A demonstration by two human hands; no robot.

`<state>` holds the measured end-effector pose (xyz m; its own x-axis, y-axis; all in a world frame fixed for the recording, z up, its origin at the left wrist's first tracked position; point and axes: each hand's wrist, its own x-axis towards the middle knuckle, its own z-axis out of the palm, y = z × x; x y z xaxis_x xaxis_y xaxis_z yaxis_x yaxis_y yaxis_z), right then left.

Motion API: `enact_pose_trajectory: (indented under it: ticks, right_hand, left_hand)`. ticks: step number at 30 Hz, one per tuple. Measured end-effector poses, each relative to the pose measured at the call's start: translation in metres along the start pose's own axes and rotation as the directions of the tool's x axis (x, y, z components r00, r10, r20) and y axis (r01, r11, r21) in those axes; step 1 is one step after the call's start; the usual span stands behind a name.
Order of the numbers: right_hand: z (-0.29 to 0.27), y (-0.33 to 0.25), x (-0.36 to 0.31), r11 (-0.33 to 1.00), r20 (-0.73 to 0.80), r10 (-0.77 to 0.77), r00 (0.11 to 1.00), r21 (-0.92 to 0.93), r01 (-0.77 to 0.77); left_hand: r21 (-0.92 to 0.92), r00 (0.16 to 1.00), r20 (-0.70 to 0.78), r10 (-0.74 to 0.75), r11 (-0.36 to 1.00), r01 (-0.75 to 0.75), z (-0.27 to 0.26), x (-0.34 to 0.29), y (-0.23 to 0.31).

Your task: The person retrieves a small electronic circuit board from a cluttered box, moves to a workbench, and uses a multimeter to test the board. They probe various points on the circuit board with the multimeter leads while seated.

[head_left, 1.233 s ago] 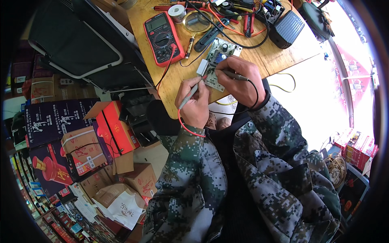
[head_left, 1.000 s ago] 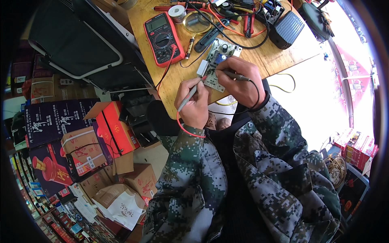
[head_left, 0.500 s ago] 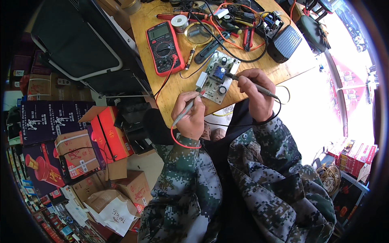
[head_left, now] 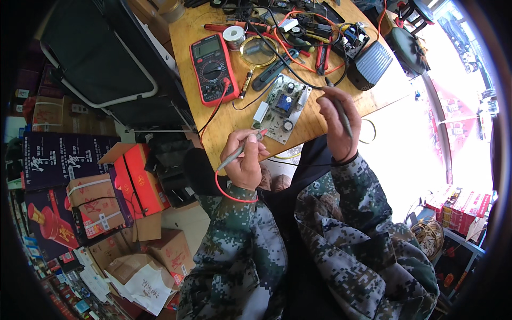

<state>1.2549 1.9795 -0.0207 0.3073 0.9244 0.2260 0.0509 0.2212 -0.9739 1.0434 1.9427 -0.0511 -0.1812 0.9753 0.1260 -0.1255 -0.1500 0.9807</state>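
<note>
While both hands [head_left: 245, 162] [head_left: 338, 125] grip probes [head_left: 240, 149] [head_left: 338, 109], tips' contact w/ board [head_left: 281, 108] seems unclear.

**A crowded workshop corner in bright daylight**

A wooden table [head_left: 229, 120] stands at the top, its surface warm yellow under strong light. To the right, sunlit ground [head_left: 410, 154] is washed out to white. Left of the table sits a dark folding chair [head_left: 101, 64] with a pale tube frame. Below it, red and purple cartons [head_left: 80, 181] and brown cardboard boxes [head_left: 160, 250] crowd the floor.
</note>
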Motion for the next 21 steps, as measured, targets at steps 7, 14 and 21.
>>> enact_pose_trajectory:
  ticks: [7,14,21]
  right_hand:
    - [0.009,-0.001,0.001,0.922,0.172,-0.17,0.97,-0.318,0.219]
    - [0.009,0.012,0.001,0.974,0.142,0.025,0.99,-0.225,0.007]
    - [0.006,0.023,0.002,0.984,0.097,0.045,0.994,-0.176,-0.028]
  left_hand:
    - [0.006,1.0,-0.011,-0.016,1.0,0.017,0.0,0.0,0.001]
    - [0.046,1.0,0.006,-0.027,0.999,0.026,0.0,0.0,0.004]
    - [0.03,1.0,0.014,-0.012,0.999,0.011,0.001,0.0,0.003]
